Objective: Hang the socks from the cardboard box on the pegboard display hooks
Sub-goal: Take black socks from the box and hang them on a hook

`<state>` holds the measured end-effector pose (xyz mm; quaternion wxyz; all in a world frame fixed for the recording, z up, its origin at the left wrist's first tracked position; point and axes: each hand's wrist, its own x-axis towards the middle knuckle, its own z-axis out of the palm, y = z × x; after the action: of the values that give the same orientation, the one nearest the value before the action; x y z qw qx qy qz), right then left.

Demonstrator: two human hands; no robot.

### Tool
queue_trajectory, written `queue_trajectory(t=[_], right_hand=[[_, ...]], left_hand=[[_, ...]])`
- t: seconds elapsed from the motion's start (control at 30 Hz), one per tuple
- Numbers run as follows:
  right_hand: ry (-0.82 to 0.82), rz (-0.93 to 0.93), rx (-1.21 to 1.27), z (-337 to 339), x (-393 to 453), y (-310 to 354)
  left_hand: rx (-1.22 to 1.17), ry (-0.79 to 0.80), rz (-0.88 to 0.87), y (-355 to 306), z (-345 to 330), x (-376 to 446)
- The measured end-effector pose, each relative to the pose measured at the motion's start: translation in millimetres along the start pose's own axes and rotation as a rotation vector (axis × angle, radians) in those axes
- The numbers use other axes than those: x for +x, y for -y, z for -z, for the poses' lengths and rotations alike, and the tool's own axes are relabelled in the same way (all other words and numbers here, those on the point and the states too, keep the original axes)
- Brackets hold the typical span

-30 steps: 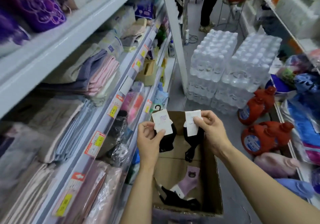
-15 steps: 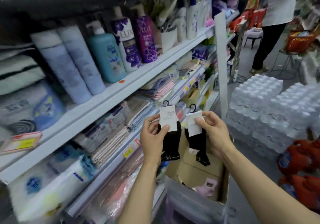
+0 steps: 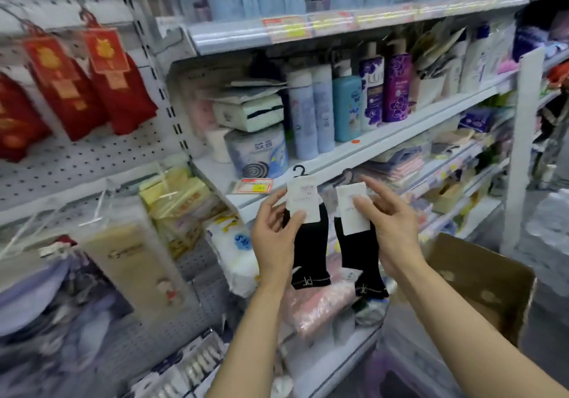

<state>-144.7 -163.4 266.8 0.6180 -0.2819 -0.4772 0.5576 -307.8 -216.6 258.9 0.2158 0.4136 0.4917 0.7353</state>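
With each hand pinching black sock by tag, carry step underway; next needs free pegboard hook.

Even, bright store light, perhaps from overhead; my view smears with motion blur at left and bottom, and shelf lines bow toward the edges

You hold two black sock pairs upright, side by side, apart. Left pair: white card tag, black plastic hook on top, cuff trim at bottom. Right pair: same tag, hook blurred. Cardboard box low right, open, brown flap up. Pegboard left, white, red socks hung.
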Motion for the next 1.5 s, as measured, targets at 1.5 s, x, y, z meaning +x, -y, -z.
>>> queue_trajectory(t=[1.5], right_hand=[[0.610,-0.135,0.346,-552,-207,16]], left_hand=[[0.343,-0.588,-0.382,-263,514,-15]])
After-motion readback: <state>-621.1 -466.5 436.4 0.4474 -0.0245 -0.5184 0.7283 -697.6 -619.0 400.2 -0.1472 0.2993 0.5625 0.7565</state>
